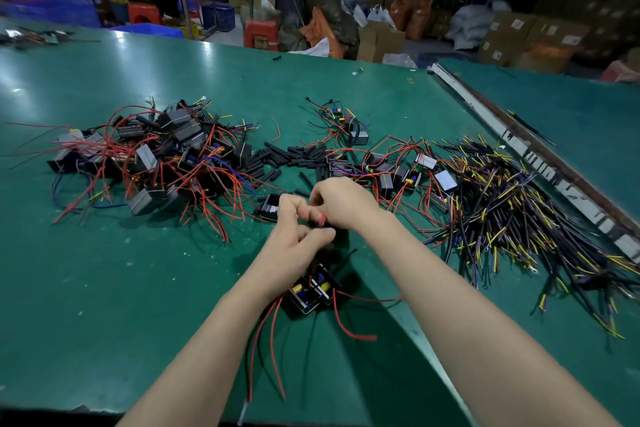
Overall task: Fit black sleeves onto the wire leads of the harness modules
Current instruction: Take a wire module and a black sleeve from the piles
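Both hands meet above the green table (pixel 104 270) near its middle. My left hand (pixel 294 236) has curled fingers and pinches wire leads that run down to a black harness module (pixel 311 291) lying below the wrist. My right hand (pixel 341 203) pinches the red tip of a lead (pixel 323 218); whether a black sleeve sits between the fingers is hidden. Red leads (pixel 273 340) trail from the module toward me. Loose black sleeves (pixel 287 156) lie scattered just beyond the hands. Another module (pixel 268 206) sits left of my fingers.
A heap of modules with red wires (pixel 156 156) lies at the left, a smaller group (pixel 391 170) at the right, and a bundle of black-and-yellow wires (pixel 502 204) farther right. A metal rail (pixel 519 146) divides this table from the neighbouring one. Boxes and stools stand behind.
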`<state>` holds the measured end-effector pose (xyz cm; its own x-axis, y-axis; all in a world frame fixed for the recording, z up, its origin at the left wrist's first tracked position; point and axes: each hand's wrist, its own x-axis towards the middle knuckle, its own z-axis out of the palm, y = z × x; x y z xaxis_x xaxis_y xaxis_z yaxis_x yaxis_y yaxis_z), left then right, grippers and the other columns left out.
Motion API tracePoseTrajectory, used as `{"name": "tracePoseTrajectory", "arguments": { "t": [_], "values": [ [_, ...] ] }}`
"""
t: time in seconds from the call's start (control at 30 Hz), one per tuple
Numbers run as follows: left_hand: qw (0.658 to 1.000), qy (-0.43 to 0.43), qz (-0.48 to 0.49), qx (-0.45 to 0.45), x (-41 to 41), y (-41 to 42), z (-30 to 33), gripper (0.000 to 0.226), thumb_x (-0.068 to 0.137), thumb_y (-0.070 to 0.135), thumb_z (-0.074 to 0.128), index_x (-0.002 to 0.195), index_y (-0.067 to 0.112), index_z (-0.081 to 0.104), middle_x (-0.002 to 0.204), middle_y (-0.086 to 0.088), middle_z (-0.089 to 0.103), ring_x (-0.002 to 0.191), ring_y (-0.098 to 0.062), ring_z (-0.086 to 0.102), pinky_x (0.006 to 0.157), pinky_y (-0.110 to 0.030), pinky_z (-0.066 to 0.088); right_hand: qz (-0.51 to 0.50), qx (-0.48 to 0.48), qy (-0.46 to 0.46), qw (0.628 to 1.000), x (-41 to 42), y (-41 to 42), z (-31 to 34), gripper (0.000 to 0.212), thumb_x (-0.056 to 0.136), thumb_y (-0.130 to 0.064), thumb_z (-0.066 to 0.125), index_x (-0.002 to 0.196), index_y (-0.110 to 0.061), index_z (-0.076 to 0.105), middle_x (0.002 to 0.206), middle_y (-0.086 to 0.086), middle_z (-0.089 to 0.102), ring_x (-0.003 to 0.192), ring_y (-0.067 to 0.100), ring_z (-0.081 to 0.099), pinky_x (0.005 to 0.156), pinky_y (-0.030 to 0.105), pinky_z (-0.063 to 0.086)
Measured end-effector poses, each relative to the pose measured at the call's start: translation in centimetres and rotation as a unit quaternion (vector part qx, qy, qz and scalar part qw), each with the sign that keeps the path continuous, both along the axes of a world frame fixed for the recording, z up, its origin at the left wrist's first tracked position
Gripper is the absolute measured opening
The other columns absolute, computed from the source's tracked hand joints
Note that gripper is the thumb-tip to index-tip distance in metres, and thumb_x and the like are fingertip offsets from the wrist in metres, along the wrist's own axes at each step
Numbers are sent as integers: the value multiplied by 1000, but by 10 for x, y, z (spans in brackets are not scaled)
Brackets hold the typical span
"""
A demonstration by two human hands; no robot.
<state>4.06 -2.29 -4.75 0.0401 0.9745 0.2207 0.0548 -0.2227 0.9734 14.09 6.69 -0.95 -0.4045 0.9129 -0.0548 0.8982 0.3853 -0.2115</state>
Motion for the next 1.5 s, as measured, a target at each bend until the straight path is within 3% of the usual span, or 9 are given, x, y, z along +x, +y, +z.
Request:
{"name": "tracePoseTrajectory", "arguments": {
  "t": [0.13,0.23,0.33,0.5,0.63,0.83,0.97,1.2,1.5],
  "values": [
    [996,-48,-35,-74,-6,3,15,16,81,26,57,75,10,57,108,-26,55,83,-19,59,74,-24,44,-16,-13,-16,1000,0,0,2,28,78,-6,57,100,-17,70,105,10,67,99,30,61,67,32,41],
    [995,1,-94,12,-11,-14,14,35,62,43,65,71,10,65,124,-3,53,105,-16,59,90,-21,45,-40,5,29,999,9,0,-1,22,83,-12,54,100,-18,66,105,8,67,99,30,61,72,33,48],
    [988,33,-151,0,-11,-17,8,26,61,35,78,72,13,69,115,0,59,101,-13,60,93,-25,44,-101,32,209,972,31,-1,-6,18,93,-18,53,111,-19,56,104,5,67,89,20,61,73,29,48],
    [991,46,-127,17,-4,-8,0,10,71,26,72,73,16,74,85,9,70,87,-7,64,84,-17,46,-112,-4,564,818,67,-36,-14,26,94,-11,58,114,-26,52,85,1,65,62,8,60,49,19,43],
    [993,75,-94,17,-2,-1,-3,17,80,34,58,84,25,72,82,12,72,82,1,63,81,-14,47,-142,-82,689,706,75,-59,-21,16,92,-23,61,107,-29,59,80,-9,72,64,4,55,49,15,34],
    [995,43,-91,-8,1,0,-10,19,93,13,53,93,23,69,86,13,72,85,-1,67,80,-13,49,-141,-66,691,706,65,-62,-21,15,91,-24,63,105,-28,60,82,-9,74,60,-2,55,49,12,36],
    [994,49,-93,-10,1,-2,-9,18,92,13,55,91,24,70,86,14,73,84,-2,68,77,-12,48,-146,-50,723,673,66,-62,-19,14,92,-21,63,104,-25,59,81,-6,74,57,1,52,46,12,34],
    [995,47,-92,-6,2,-3,-9,17,81,32,57,89,27,71,86,13,73,83,-4,68,78,-14,50,-143,-23,727,671,67,-64,-16,13,92,-17,62,102,-24,59,78,-6,74,54,1,52,45,12,33],
    [994,67,-83,2,-1,0,-12,17,80,38,57,86,33,72,85,2,74,82,-4,66,83,-20,51,-70,18,652,755,66,-71,-17,18,92,-12,62,105,-24,59,76,-8,74,66,0,59,63,16,45]
  ]
}}
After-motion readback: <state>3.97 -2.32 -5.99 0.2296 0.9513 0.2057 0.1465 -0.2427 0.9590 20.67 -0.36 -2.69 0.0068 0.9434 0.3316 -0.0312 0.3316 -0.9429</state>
